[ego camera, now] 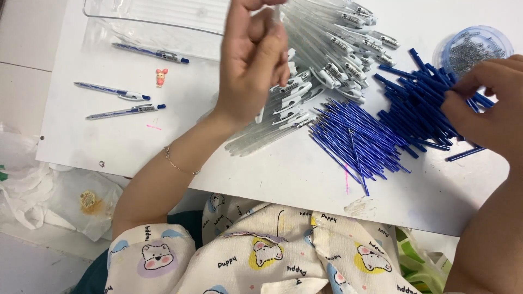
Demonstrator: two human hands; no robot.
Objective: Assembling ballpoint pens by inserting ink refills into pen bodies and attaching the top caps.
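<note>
- Left hand point(253, 60) raised above the white counter point(283, 174), fingers pinched together; too blurred to tell whether anything sits between them.
- Right hand point(487, 109) down on the heap of dark blue pen caps point(417, 106), fingertips closing on some of them.
- Heap of clear pen barrels point(327, 60) lying beneath the left hand, too many to count.
- Fan of thin blue refills point(357, 139) between barrels and caps, uncountable.
- Three finished pens point(117, 92) well left, apart.
- One small pink figure point(161, 77) among them.
- One round tub of springs point(473, 48) far right.
- One clear tray point(158, 16) at top.
</note>
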